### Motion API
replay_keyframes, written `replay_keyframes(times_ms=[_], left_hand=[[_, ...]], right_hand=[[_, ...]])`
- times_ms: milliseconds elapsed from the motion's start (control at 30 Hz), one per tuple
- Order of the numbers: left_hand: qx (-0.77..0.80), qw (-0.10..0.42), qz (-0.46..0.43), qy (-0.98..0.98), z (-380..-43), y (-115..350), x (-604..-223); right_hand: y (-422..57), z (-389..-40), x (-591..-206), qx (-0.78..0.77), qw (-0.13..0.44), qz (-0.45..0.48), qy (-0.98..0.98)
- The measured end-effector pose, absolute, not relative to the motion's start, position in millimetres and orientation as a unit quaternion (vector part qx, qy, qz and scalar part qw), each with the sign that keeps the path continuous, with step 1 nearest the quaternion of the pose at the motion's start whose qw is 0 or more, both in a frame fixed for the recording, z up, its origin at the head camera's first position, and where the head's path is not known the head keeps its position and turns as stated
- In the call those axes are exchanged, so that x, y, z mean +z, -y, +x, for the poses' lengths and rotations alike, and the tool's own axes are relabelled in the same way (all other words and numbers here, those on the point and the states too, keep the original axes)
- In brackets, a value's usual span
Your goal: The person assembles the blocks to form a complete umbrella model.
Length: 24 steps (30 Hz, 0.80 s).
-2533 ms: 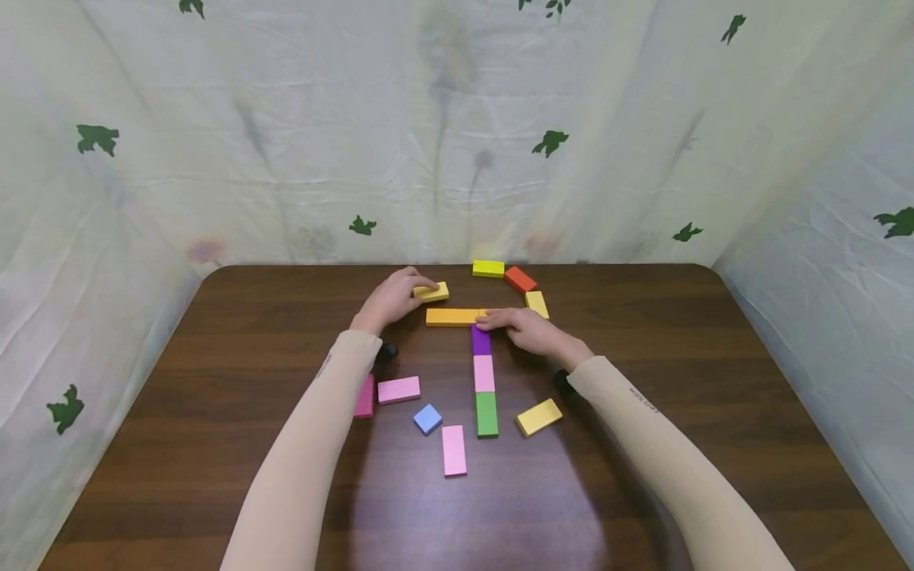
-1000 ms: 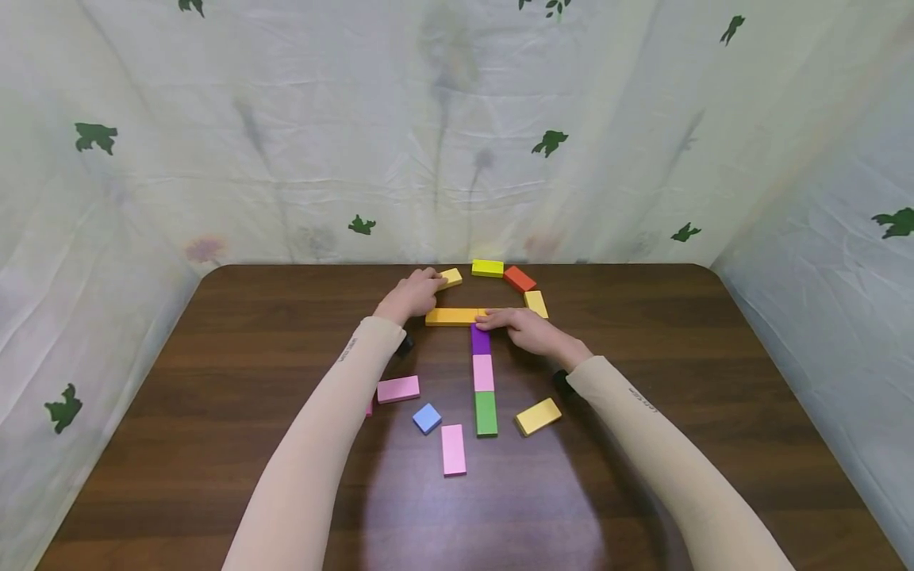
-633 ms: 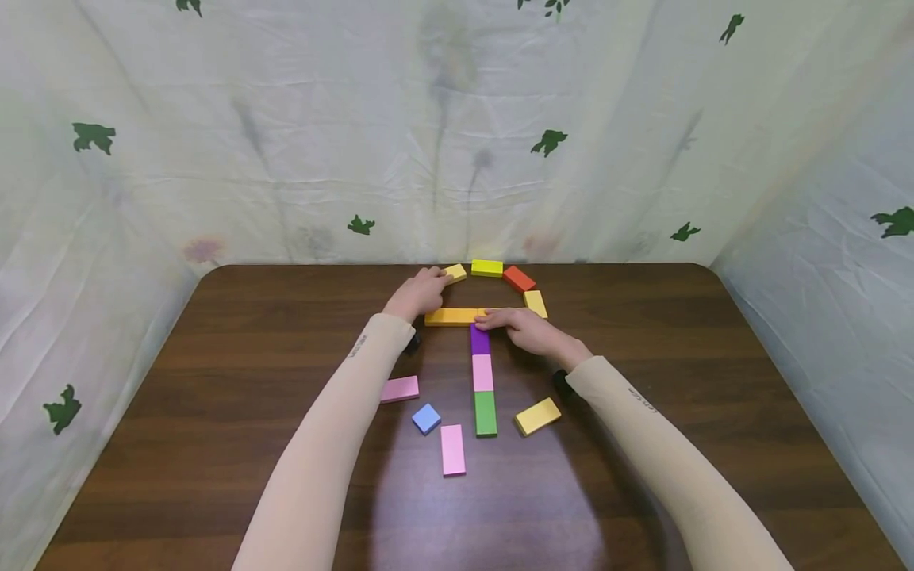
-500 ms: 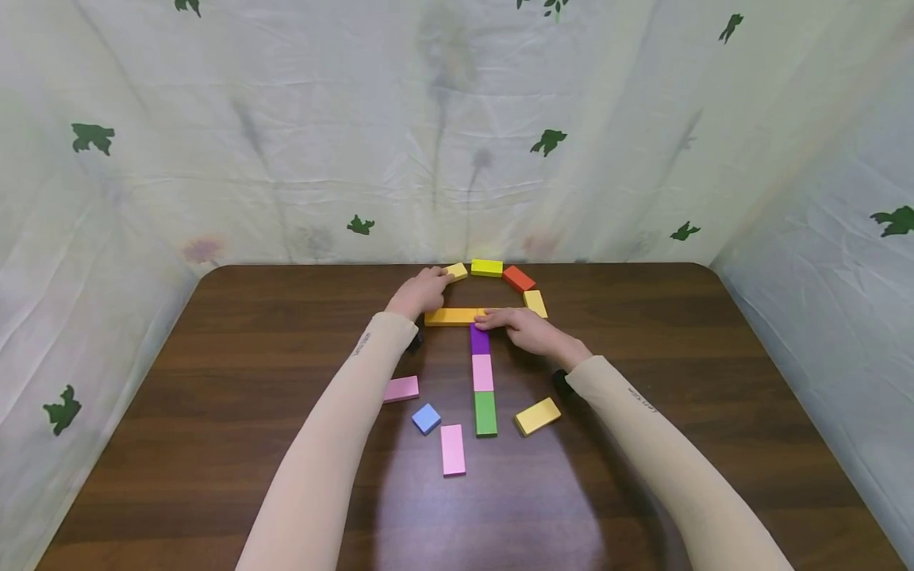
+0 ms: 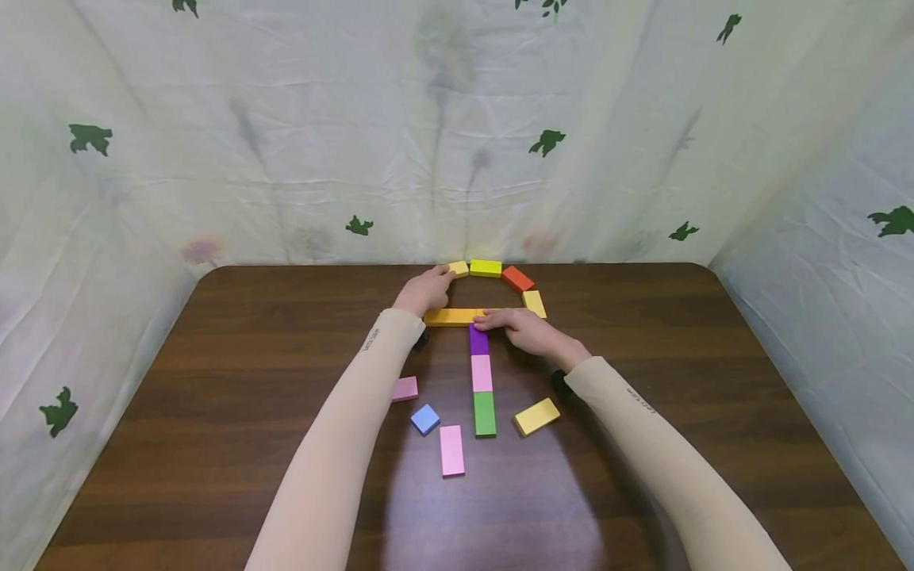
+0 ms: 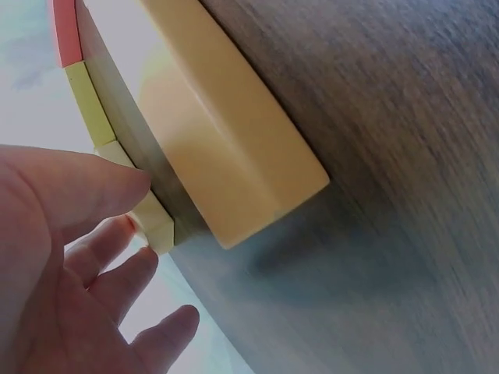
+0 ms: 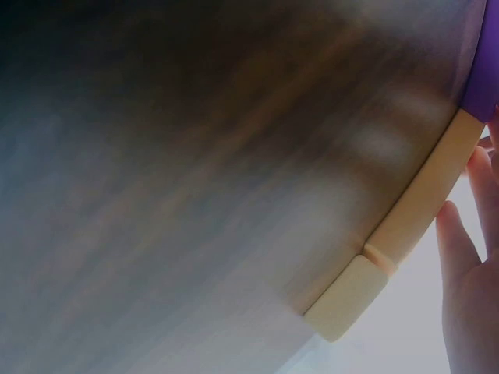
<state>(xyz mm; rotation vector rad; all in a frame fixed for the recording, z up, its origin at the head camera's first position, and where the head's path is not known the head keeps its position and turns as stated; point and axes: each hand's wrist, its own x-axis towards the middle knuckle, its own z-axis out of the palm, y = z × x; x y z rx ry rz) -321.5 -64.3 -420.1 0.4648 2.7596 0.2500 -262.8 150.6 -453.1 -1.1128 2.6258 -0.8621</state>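
My left hand [image 5: 426, 290] pinches a pale yellow block [image 5: 459, 269] at the far edge of the table. In the left wrist view the thumb lies on the near side of that pale yellow block [image 6: 156, 224], fingertips on the other. Its inner end meets a bright yellow block [image 5: 485, 269]. A red block [image 5: 517, 278] and another pale yellow block [image 5: 533, 304] continue the curve rightward. My right hand [image 5: 527, 329] rests with extended fingers on the orange row [image 5: 451, 318], near where a purple block [image 5: 479, 340] joins it from below.
Below the purple block run a pink block [image 5: 481, 373] and a green block [image 5: 485, 415]. Loose about them lie a blue block [image 5: 425, 419], a pink block [image 5: 452, 450], a yellow block [image 5: 537, 417] and a partly covered pink block [image 5: 406, 388]. A patterned cloth [image 5: 300, 143] hangs behind the table.
My left hand has slid the pale yellow block right and away, up against the bright yellow one. The left forearm now covers more of the pink blocks. My right hand has stayed in place.
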Motion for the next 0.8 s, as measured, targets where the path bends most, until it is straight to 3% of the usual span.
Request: replay_keyframes(times_ms=[800], left_hand=[[0.087, 0.141, 0.159, -0.973, -319.4, 63.2, -424.6]], right_hand=[[-151.0, -263.8, -454.8, -0.289, 0.077, -0.368, -0.880]])
